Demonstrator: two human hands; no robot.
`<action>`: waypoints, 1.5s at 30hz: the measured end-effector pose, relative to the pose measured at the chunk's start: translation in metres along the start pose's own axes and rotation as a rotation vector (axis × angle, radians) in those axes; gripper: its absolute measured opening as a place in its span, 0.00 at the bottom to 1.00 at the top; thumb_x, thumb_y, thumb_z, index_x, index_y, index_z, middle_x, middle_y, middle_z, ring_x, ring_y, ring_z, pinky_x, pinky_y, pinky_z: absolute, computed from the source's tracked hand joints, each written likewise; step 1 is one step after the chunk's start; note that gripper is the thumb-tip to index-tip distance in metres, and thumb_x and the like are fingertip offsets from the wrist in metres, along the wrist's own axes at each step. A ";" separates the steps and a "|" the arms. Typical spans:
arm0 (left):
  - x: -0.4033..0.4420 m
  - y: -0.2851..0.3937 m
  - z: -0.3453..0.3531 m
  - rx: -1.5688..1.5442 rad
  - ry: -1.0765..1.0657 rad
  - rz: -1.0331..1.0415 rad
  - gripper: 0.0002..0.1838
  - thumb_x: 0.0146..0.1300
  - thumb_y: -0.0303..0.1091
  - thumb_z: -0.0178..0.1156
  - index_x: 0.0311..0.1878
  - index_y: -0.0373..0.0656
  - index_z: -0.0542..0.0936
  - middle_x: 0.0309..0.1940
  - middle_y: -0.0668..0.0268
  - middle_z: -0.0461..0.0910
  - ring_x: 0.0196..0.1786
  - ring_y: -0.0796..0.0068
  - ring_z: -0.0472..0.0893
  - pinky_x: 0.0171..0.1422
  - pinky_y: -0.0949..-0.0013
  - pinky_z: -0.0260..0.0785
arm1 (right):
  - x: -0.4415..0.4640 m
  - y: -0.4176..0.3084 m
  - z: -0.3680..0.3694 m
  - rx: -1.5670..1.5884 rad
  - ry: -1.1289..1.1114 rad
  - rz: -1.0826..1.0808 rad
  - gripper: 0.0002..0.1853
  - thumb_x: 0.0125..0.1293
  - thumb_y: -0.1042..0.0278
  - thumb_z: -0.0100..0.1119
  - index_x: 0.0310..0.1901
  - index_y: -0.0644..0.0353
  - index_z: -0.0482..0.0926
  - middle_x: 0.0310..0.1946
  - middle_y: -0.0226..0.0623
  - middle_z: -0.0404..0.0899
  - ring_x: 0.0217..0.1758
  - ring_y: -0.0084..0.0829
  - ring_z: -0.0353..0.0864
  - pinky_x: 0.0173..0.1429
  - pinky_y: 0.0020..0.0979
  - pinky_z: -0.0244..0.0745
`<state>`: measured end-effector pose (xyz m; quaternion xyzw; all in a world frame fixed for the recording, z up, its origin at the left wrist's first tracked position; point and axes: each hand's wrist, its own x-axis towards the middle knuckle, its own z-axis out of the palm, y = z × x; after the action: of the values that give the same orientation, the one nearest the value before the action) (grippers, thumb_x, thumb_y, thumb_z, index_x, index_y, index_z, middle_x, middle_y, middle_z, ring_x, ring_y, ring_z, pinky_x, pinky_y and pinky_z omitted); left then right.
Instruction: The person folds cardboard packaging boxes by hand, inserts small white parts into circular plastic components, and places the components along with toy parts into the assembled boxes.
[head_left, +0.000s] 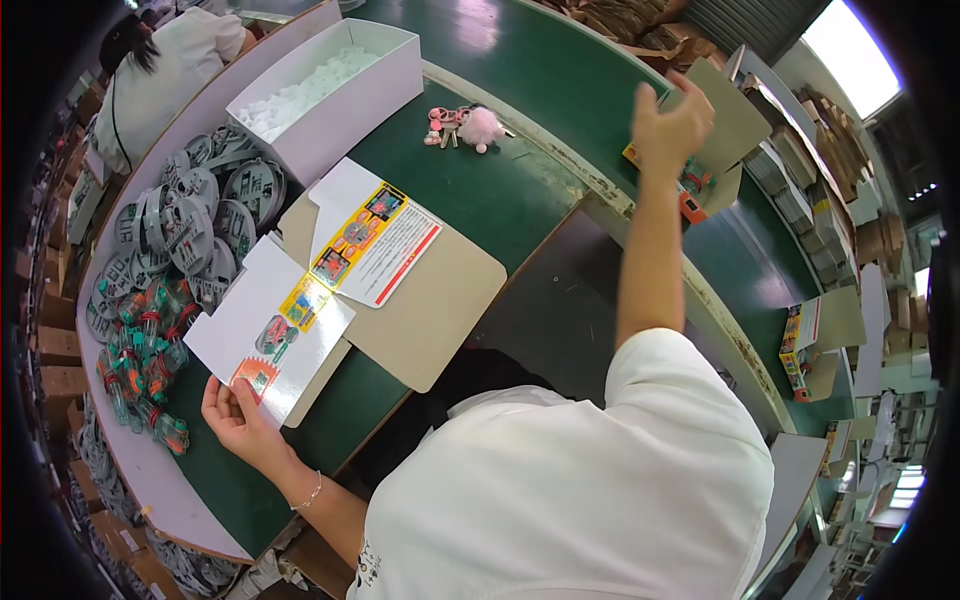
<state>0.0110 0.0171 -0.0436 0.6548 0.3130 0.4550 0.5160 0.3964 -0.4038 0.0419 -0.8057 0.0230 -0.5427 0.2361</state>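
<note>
A worker's left hand (pixel 240 420) is pinching the lower edge of an unfolded printed carton (pixel 335 290), which is lying across a green worktable (pixel 420 170) beside piled grey discs (pixel 188 225), while the right hand (pixel 672 125), thumb and fingers parted, is hovering by an open box (pixel 697 195) on the curved green line (pixel 745 250)

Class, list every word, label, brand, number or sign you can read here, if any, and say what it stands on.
No text reads clearly.
Open carton: printed lines and captions, too small.
Grey pieces: dark marks, too blurred.
Further boxes: print too small.
White shirt: dark marks, unreadable.
</note>
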 end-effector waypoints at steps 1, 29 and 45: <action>0.000 0.003 0.002 0.004 -0.002 -0.008 0.20 0.72 0.27 0.60 0.63 0.32 0.69 0.49 0.61 0.82 0.49 0.78 0.80 0.57 0.75 0.72 | 0.005 0.040 0.007 -0.123 -0.104 0.084 0.27 0.53 0.50 0.68 0.54 0.51 0.79 0.56 0.43 0.76 0.61 0.50 0.73 0.65 0.50 0.67; -0.007 0.008 0.005 -0.012 -0.058 0.022 0.27 0.67 0.20 0.63 0.66 0.32 0.66 0.38 0.65 0.81 0.42 0.80 0.79 0.49 0.78 0.72 | -0.003 -0.012 -0.030 0.378 -0.182 0.037 0.11 0.62 0.63 0.67 0.43 0.58 0.85 0.41 0.39 0.84 0.46 0.34 0.83 0.54 0.35 0.76; -0.012 0.061 0.003 -0.343 -0.050 0.129 0.27 0.61 0.19 0.66 0.61 0.39 0.66 0.43 0.64 0.77 0.44 0.81 0.78 0.48 0.78 0.70 | -0.127 -0.287 -0.036 1.082 -1.558 -0.303 0.11 0.72 0.65 0.62 0.46 0.64 0.79 0.33 0.34 0.78 0.37 0.20 0.78 0.39 0.27 0.75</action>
<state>0.0057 -0.0111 0.0119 0.5869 0.1752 0.5173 0.5977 0.2491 -0.1242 0.0592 -0.7166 -0.4983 0.1831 0.4523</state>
